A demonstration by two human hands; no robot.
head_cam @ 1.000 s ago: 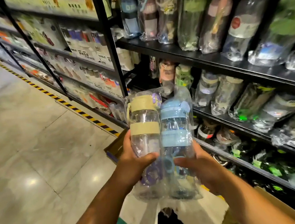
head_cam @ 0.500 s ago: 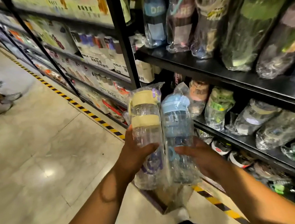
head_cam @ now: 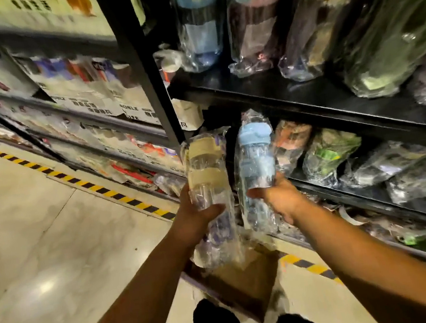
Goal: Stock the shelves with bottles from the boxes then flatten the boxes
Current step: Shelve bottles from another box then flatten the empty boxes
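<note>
Below the shelf edge (head_cam: 334, 118), left hand (head_cam: 197, 216) around beige-capped bottle (head_cam: 206, 167); right hand (head_cam: 280, 199) around blue-capped bottle (head_cam: 255, 156); slim gap between

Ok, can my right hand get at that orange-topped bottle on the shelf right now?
Probably not to grasp it: the right hand grips the blue-capped bottle. The orange-topped bottle lies just beyond it, nothing between.

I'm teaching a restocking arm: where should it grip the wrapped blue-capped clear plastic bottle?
Grip the blue-capped clear plastic bottle round its straight lower barrel, from the right, as the right hand does: it stands near upright, and the beige-banded clear bottle crowds its left.
</note>
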